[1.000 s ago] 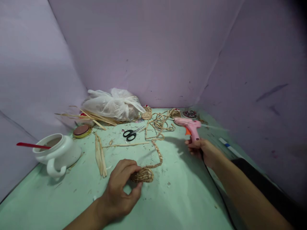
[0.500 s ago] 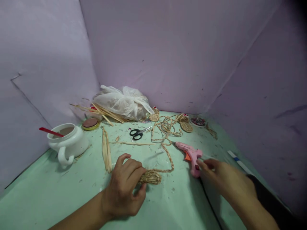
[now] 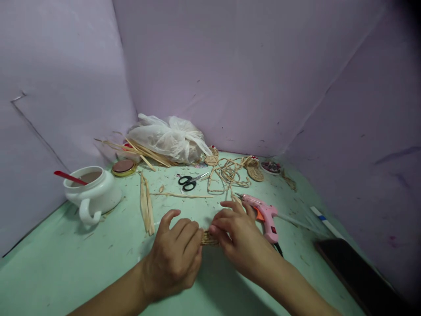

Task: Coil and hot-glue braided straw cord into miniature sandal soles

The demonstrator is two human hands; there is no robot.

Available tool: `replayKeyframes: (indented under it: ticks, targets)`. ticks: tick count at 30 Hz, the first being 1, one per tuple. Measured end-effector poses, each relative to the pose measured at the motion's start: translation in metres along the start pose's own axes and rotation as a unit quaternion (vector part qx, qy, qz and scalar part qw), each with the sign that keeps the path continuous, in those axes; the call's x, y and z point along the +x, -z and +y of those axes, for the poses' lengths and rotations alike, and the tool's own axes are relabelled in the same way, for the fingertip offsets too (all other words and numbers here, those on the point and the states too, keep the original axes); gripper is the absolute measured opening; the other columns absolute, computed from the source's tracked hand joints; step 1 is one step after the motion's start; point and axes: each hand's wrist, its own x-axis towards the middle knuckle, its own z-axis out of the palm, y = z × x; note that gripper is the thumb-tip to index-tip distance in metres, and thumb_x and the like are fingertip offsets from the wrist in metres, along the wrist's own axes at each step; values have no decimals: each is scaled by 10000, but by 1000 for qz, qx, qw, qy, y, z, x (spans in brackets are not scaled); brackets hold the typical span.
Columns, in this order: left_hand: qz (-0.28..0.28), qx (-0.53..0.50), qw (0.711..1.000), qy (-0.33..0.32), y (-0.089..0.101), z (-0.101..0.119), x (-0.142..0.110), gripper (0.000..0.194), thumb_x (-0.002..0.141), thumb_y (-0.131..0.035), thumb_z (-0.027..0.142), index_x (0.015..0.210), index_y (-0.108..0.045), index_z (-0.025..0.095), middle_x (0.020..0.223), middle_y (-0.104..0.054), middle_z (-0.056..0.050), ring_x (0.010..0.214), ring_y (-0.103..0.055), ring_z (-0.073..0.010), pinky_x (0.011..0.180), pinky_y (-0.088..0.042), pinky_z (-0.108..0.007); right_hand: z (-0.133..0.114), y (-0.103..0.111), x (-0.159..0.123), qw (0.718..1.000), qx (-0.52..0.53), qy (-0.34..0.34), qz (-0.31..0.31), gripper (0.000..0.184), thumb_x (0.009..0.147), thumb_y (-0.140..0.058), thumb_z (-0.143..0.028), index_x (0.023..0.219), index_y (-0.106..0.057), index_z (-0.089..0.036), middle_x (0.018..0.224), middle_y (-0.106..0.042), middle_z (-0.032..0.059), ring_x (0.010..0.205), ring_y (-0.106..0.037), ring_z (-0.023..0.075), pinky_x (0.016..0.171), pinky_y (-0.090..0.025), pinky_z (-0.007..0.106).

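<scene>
My left hand (image 3: 177,252) is closed around one end of a coil of braided straw cord (image 3: 208,238), low over the front of the table. At the other end my right hand (image 3: 235,230) pinches the coil and its cord between thumb and fingers. The fingers hide most of the coil. A free length of the braid runs from there up to a loose tangle of cord (image 3: 228,173). Just right of my right hand lies a pink glue gun (image 3: 269,215) with an orange trigger, its nozzle pointing to the back left.
Black-handled scissors (image 3: 189,182) and straw strips (image 3: 146,206) lie farther back. A white pot (image 3: 98,195) with a red handle sticking out stands left. A white plastic bag (image 3: 171,138) rests against the wall, small woven slippers (image 3: 254,170) right of it. A dark flat object (image 3: 351,272) lies at right.
My right hand has left the glue gun, now lying on the table, and moved left onto the braided coil. My left hand has kept its hold on the coil.
</scene>
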Motion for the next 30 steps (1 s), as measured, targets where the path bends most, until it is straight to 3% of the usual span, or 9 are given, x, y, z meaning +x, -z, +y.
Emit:
replayKeyframes:
  ticks: [3, 7, 12, 16, 19, 21, 23, 27, 30]
  targets:
    - [0, 15, 1000, -6, 0, -1, 1, 157, 772, -520, 89, 915, -583, 97, 833, -666, -98, 764, -576, -211, 886, -354, -488, 0, -3, 1, 999, 28, -10, 20, 194, 786, -579, -97, 646, -670, -195, 722, -712, 26, 981, -574, 275, 913, -302, 526]
    - [-5, 17, 1000, 10, 0, 0, 2, 145, 780, -498, 99, 898, -582, 112, 828, -664, -92, 761, -575, -209, 893, -349, -489, -1, -12, 1, 997, 29, -8, 78, 186, 765, -557, -77, 658, -648, -200, 718, -707, 15, 927, -591, 253, 961, -226, 558]
    - [5, 8, 1000, 30, 1, 2, 3, 185, 779, -514, 116, 949, -587, 109, 840, -660, -90, 777, -583, -213, 902, -342, -491, -1, -18, -2, 968, 36, 73, 239, 194, 778, -508, -79, 677, -600, -218, 691, -697, -7, 924, -600, 238, 1020, -171, 561]
    - [-3, -2, 999, 54, 1, 0, 2, 178, 764, -523, 121, 927, -595, 121, 815, -656, -82, 759, -591, -219, 891, -346, -502, -4, -3, -14, 941, 40, 68, 329, 189, 811, -490, -98, 719, -585, -232, 702, -681, -9, 874, -595, 219, 1017, -214, 529]
    - [8, -7, 997, 75, 1, -5, 1, 181, 750, -535, 124, 921, -590, 139, 824, -658, -79, 768, -598, -223, 890, -356, -502, -1, 12, -34, 957, 83, 69, 269, 290, 870, -430, -192, 602, -522, -251, 593, -603, -12, 718, -593, 195, 966, -324, 469]
    - [21, -3, 996, 88, 0, -8, 1, 177, 747, -543, 121, 916, -584, 151, 828, -663, -74, 771, -603, -221, 890, -364, -497, 6, 20, -52, 972, 116, 89, 183, 368, 866, -471, -344, 507, -515, -276, 520, -558, -12, 623, -590, 190, 813, -450, 380]
    - [30, 4, 995, 94, 0, -9, 2, 175, 747, -545, 114, 913, -582, 155, 841, -668, -76, 779, -607, -222, 889, -370, -495, 13, 29, -68, 976, 124, 105, 146, 393, 791, -570, -468, 442, -523, -294, 482, -538, -8, 577, -593, 187, 638, -479, 312]
    - [25, 19, 997, 66, 0, -7, 4, 181, 748, -547, 102, 921, -593, 125, 844, -672, -92, 778, -609, -227, 885, -371, -506, 19, 48, -78, 982, 92, 99, 133, 203, 787, -634, -398, 614, -647, -291, 617, -632, -3, 618, -618, 170, 559, -473, 260]
    - [11, 30, 999, 26, 0, 1, 4, 202, 758, -549, 102, 953, -603, 100, 848, -676, -103, 785, -607, -235, 893, -361, -519, 12, 48, -61, 976, 3, 73, 205, 79, 835, -604, -254, 816, -678, -232, 782, -677, 45, 725, -611, 192, 670, -472, 323]
